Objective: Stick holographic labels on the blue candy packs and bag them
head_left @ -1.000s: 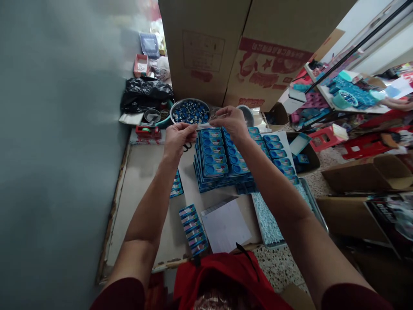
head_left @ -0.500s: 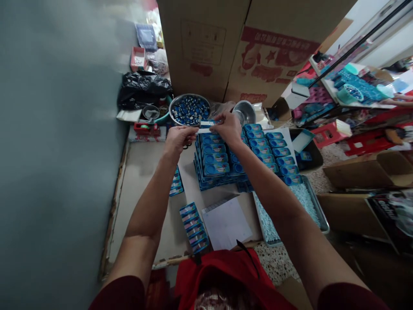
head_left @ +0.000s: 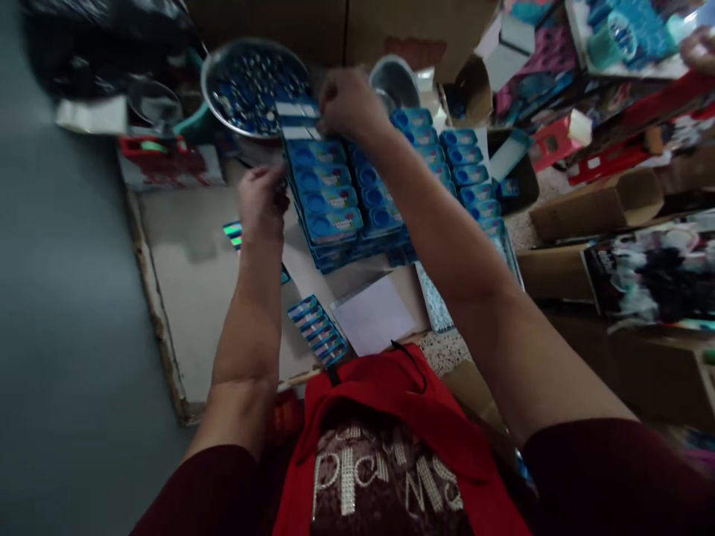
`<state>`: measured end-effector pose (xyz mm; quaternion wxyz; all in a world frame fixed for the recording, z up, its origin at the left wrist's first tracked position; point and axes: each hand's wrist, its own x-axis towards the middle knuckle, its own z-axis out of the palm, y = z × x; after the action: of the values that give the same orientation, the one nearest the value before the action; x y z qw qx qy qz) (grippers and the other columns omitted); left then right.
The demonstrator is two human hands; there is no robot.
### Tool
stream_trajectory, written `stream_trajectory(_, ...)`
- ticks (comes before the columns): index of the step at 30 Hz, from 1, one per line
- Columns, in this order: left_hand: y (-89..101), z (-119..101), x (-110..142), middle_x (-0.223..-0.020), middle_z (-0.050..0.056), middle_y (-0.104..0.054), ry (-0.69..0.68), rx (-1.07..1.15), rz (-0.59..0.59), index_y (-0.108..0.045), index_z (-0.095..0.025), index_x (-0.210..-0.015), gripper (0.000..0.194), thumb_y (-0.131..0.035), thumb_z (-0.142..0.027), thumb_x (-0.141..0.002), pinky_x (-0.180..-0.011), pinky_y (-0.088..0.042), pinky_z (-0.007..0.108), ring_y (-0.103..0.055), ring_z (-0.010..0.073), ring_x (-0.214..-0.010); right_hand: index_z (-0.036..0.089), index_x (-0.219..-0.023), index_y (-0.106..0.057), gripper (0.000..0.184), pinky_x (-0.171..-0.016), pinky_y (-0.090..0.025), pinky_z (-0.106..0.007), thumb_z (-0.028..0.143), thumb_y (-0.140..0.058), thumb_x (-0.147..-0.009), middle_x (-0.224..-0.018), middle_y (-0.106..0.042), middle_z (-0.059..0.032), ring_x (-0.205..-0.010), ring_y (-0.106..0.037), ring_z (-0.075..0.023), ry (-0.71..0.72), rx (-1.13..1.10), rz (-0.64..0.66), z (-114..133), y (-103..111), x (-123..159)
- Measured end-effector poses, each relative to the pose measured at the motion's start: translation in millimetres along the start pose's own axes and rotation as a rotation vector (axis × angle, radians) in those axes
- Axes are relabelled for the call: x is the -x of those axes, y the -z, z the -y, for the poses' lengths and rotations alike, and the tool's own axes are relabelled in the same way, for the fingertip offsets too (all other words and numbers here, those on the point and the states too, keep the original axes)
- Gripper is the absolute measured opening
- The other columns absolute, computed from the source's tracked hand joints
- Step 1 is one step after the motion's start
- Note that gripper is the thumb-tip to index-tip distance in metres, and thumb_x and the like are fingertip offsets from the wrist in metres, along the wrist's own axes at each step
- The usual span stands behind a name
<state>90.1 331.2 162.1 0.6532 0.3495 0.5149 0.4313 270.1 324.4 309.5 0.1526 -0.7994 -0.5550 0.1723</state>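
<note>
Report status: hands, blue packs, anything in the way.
Left hand beside stacked blue packs, grip unclear. Right hand at white strips on their far end, grip blurred. Right forearm hides some blue packs.

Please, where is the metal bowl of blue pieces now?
At upper left in the head view, the metal bowl stands near the stacked blue packs, left of the right hand.

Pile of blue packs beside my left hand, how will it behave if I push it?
The pile may shift in layers, since its left edges look uneven. Toppling seems less likely, because several columns stand side by side.
</note>
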Motion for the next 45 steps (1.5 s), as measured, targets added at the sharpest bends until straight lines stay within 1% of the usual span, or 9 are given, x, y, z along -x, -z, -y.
stream_trajectory(6,44.8,72,126,-0.107,0.003,-0.060,-0.408,-0.476,-0.477,-0.049,-0.023,-0.107,0.019,-0.055,-0.041,-0.108,-0.095,-0.050,0.030,-0.059,0.0168,-0.102,0.025,-0.099,-0.067,0.009,-0.084,-0.051,-0.018,0.023,-0.074,-0.095,-0.094,-0.062,0.0069,-0.103,-0.071,-0.0103,0.324,-0.379,-0.120,-13,48,112)
stream_trajectory(10,24.7,148,206,-0.116,0.013,-0.072,-0.289,-0.968,0.183,-0.066,-0.019,-0.111,0.023,-0.065,-0.039,-0.101,-0.106,-0.049,0.042,-0.065,0.0298,-0.116,0.024,-0.091,-0.078,0.014,-0.061,-0.047,-0.023,0.037,-0.081,-0.096,-0.077,-0.072,0.0026,-0.070,-0.064,-0.0117,0.370,-0.534,0.496,-86,41,219)
stream_trajectory(12,0.7,177,210,-0.130,0.018,-0.073,-0.220,-1.154,0.457,-0.071,-0.017,-0.117,0.027,-0.061,-0.037,-0.103,-0.114,-0.044,0.042,-0.062,0.0336,-0.130,0.022,-0.090,-0.080,0.014,-0.060,-0.043,-0.024,0.034,-0.078,-0.097,-0.069,-0.073,0.0030,-0.063,-0.063,-0.0122,0.160,-0.431,0.536,-136,10,260)
stream_trajectory(18,-43.2,238,172,-0.144,0.026,-0.066,0.109,-1.444,0.461,-0.060,-0.013,-0.144,0.067,-0.081,-0.046,-0.089,-0.106,-0.049,0.044,-0.061,0.0417,-0.135,0.018,-0.100,-0.082,0.014,-0.065,-0.045,-0.023,0.026,-0.071,-0.099,-0.071,-0.079,-0.0008,-0.067,-0.073,-0.0151,-0.359,-0.203,0.457,-262,-109,338)
stream_trajectory(21,-42.6,266,178,-0.142,0.025,-0.068,0.176,-1.525,0.504,-0.056,-0.016,-0.147,0.080,-0.090,-0.036,-0.077,-0.105,-0.048,0.045,-0.062,0.0427,-0.133,0.016,-0.107,-0.080,0.015,-0.067,-0.049,-0.022,0.024,-0.070,-0.100,-0.076,-0.081,-0.0022,-0.071,-0.075,-0.0155,-0.387,-0.200,0.447,-291,-150,356)
stream_trajectory(25,-42.8,285,193,-0.139,0.020,-0.069,0.144,-1.487,0.539,-0.068,-0.017,-0.134,0.044,-0.072,-0.029,-0.092,-0.105,-0.048,0.039,-0.065,0.0335,-0.129,0.016,-0.114,-0.080,0.019,-0.080,-0.056,-0.030,0.021,-0.067,-0.100,-0.096,-0.083,-0.0082,-0.086,-0.076,-0.0205,-0.336,-0.163,0.391,-311,-180,359)
stream_trajectory(30,-52.1,277,189,-0.126,0.014,-0.077,0.137,-1.398,0.605,-0.081,-0.018,-0.118,0.030,-0.063,-0.031,-0.098,-0.102,-0.051,0.034,-0.070,0.0280,-0.118,0.014,-0.132,-0.078,0.036,-0.114,-0.050,-0.045,0.019,-0.053,-0.106,-0.131,-0.074,-0.0190,-0.123,-0.064,-0.0320,-0.126,-0.123,0.289,-328,-182,341)
stream_trajectory(36,-63.3,261,195,-0.122,0.012,-0.082,0.138,-1.271,0.650,-0.085,-0.019,-0.109,0.033,-0.059,-0.036,-0.097,-0.107,-0.051,0.035,-0.072,0.0286,-0.119,0.015,-0.157,-0.061,0.052,-0.114,-0.045,-0.050,0.023,-0.037,-0.112,-0.154,-0.065,-0.0176,-0.134,-0.054,-0.0360,0.262,0.040,0.280,-321,-181,310)
stream_trajectory(45,-57.0,244,208,-0.093,0.006,-0.082,0.226,-1.044,0.629,-0.077,-0.019,-0.084,0.034,-0.060,-0.048,-0.087,-0.088,-0.055,0.031,-0.073,0.0255,-0.095,0.013,-0.168,-0.047,0.057,-0.131,-0.032,-0.053,0.020,-0.036,-0.113,-0.176,-0.044,-0.0172,-0.162,-0.039,-0.0339,0.387,0.070,0.287,-318,-196,332)
